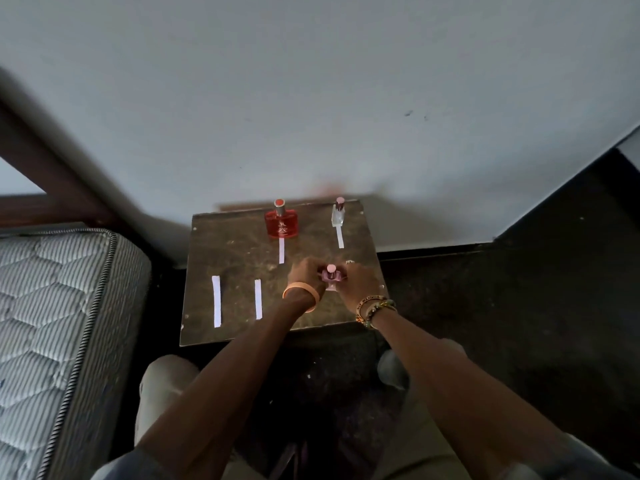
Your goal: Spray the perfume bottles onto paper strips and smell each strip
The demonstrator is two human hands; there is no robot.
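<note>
Gripping a small pink perfume bottle (331,276) from either side, the left hand (304,273) and right hand (360,284) curl their fingers round it at the bench's (239,247) near right. Behind stand a red bottle (281,223) and a clear bottle (338,216), each with a paper strip (281,251) in front. Two more strips (216,301) lie to the left.

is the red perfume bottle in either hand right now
No, the red perfume bottle stands free at the back of the table; the left hand and right hand hold the pink bottle.
</note>
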